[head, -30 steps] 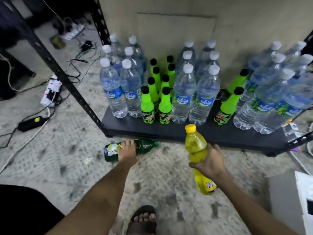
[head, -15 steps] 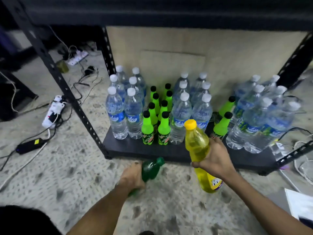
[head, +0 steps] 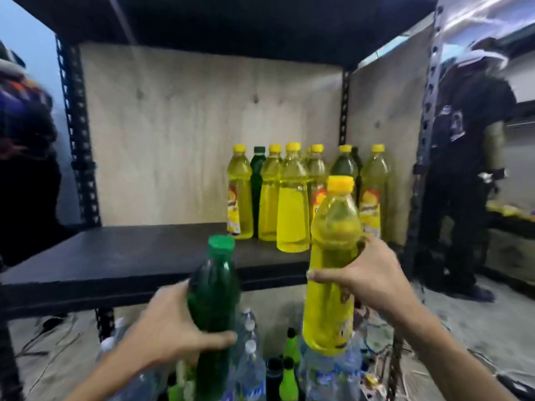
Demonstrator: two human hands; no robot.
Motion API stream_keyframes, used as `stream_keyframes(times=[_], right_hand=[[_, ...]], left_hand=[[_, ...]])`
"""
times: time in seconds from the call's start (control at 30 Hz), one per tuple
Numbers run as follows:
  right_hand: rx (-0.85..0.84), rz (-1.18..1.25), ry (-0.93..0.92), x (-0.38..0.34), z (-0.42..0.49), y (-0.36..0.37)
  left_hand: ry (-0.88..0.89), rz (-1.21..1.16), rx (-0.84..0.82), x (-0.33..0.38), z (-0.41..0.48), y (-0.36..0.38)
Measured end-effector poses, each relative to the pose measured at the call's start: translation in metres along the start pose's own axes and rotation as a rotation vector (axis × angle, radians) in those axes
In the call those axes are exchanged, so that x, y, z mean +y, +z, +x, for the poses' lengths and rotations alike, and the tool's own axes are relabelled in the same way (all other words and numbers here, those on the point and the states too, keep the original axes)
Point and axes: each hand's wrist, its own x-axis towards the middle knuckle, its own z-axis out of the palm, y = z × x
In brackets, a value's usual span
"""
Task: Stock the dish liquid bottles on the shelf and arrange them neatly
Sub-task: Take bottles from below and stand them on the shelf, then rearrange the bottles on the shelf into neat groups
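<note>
My left hand grips a dark green dish liquid bottle with a green cap, held upright in front of the black shelf board. My right hand grips a yellow dish liquid bottle with a yellow cap, also upright, just before the shelf's front edge. On the right half of the shelf stand several yellow bottles and a few green ones, bunched together near the back.
Plywood panels close the shelf's back and right side. The lower shelf below my hands holds water bottles and small green soda bottles. A person in dark clothes stands at right, another person at left.
I have lifted both bottles from floor level up to the middle shelf, and my view rose from the bottom shelf to that shelf. The green bottle went from lying to upright.
</note>
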Motion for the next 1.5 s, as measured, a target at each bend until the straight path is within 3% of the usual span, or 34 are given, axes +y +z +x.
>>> stream_keyframes(times=[0.1, 0.27, 0.37, 0.67, 1.1, 1.17, 1.23, 1.3, 1.37, 1.43, 1.5], right_hand=[[0.13, 0.001, -0.004, -0.026, 0.041, -0.041], [0.329, -0.073, 0.035, -0.034, 0.118, -0.062], [0.368, -0.172, 0.053, -0.024, 0.155, -0.056], [0.323, -0.234, 0.155, 0.026, 0.194, -0.017], [0.275, -0.291, 0.188, 0.037, 0.181, -0.007], [0.412, -0.42, 0.079, 0.016, 0.168, -0.003], [0.495, -0.476, -0.179, -0.019, 0.156, 0.011], [0.422, -0.352, -0.413, -0.065, 0.158, 0.033], [0.235, -0.23, -0.522, -0.108, 0.172, 0.061], [0.057, -0.209, -0.482, -0.142, 0.196, 0.092], [-0.092, -0.177, -0.312, -0.161, 0.225, 0.12]], left_hand=[[0.095, -0.113, 0.096, 0.053, 0.062, -0.042], [0.027, -0.24, 0.262, 0.1, 0.171, -0.051], [-0.078, -0.171, 0.296, 0.101, 0.221, -0.04], [-0.237, 0.058, 0.22, 0.064, 0.272, 0.001], [-0.177, -0.067, 0.228, 0.03, 0.269, 0.027], [-0.154, -0.168, 0.181, 0.024, 0.262, 0.022], [-0.131, -0.367, 0.248, 0.011, 0.255, 0.013], [-0.154, -0.501, 0.445, -0.011, 0.258, 0.002], [-0.257, -0.485, 0.554, -0.038, 0.26, -0.003], [-0.363, -0.416, 0.459, -0.066, 0.265, 0.0], [-0.432, -0.391, 0.279, -0.087, 0.269, 0.006]])
